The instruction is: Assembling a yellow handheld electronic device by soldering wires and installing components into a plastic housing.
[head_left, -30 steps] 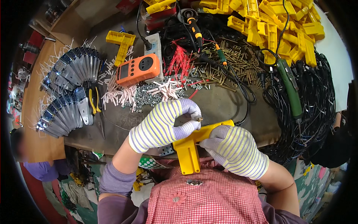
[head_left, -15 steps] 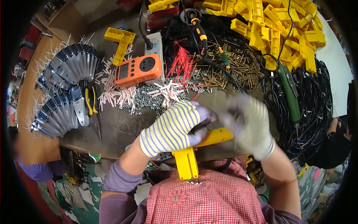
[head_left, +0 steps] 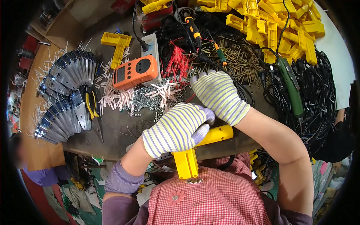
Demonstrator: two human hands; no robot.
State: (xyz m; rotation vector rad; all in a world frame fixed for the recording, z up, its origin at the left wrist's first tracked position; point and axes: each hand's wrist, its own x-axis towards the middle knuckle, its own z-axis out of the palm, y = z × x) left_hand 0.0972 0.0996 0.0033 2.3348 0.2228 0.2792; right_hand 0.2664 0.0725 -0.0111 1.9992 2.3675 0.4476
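Note:
My left hand (head_left: 179, 127), in a striped knit glove, grips a yellow L-shaped plastic housing (head_left: 195, 150) held against my chest at the table's near edge. My right hand (head_left: 219, 95), gloved the same way, is stretched forward over the table with fingers spread, its fingertips above a scatter of small white and pink sleeved wire pieces (head_left: 161, 90) and silver nuts (head_left: 144, 101). It holds nothing that I can see.
An orange meter (head_left: 135, 71), a white power strip (head_left: 153, 43), red wire ends (head_left: 178, 63) and brass pins (head_left: 240, 58) lie beyond. Yellow housings (head_left: 277, 26) are piled far right, black cables (head_left: 322, 97) and a green driver (head_left: 290, 84) at the right. Metal plates (head_left: 65, 93) fan out left, beside yellow pliers (head_left: 89, 107).
My right hand has let go of the yellow housing and reached forward to the small parts on the table. My left hand still holds the housing in the same place.

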